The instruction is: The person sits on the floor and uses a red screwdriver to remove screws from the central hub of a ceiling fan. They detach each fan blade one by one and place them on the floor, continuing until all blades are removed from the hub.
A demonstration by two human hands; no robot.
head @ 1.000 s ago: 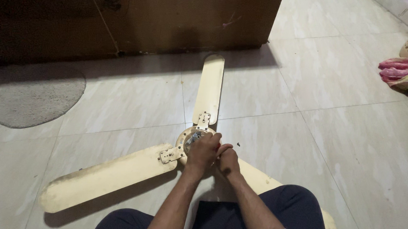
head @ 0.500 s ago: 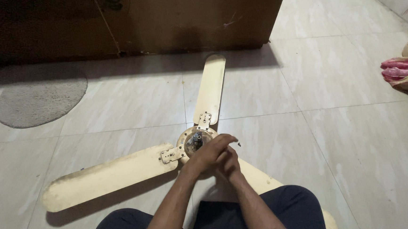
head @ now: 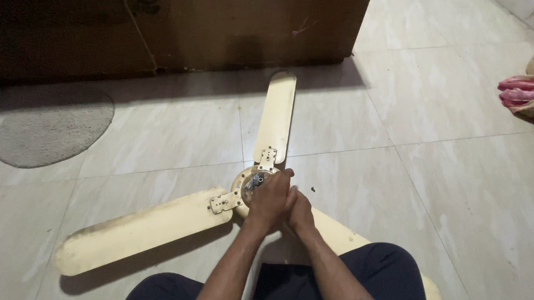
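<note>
Gripping at the middle of a cream ceiling fan (head: 265,187) that lies flat on the tiled floor (head: 461,199), the left hand (head: 270,199) curls over the round motor hub (head: 250,184), its fingers bent down onto the exposed metal centre. What they pinch, if anything, cannot be told, since the knuckles hide it. The right hand (head: 300,212) is closed and pressed against the left, just on the near side of the hub; whether it holds a tool or a small part is also hidden.

A likely slip: with both hands bearing on the hub, the fan could pivot on the smooth tiles and the far blade (head: 276,116) could swing. A tiny dark speck (head: 312,188), perhaps a screw, lies just right of the hub and could roll away or be lost.

Counted: one fan, three blades, two blade brackets (head: 267,158) in view at the hub, two hands. Left of the hub and well apart lies one grey oval mat (head: 52,130); beyond the hub stands one dark wooden cabinet (head: 225,24); far right of it, one bundle of pink cloth (head: 533,98).
</note>
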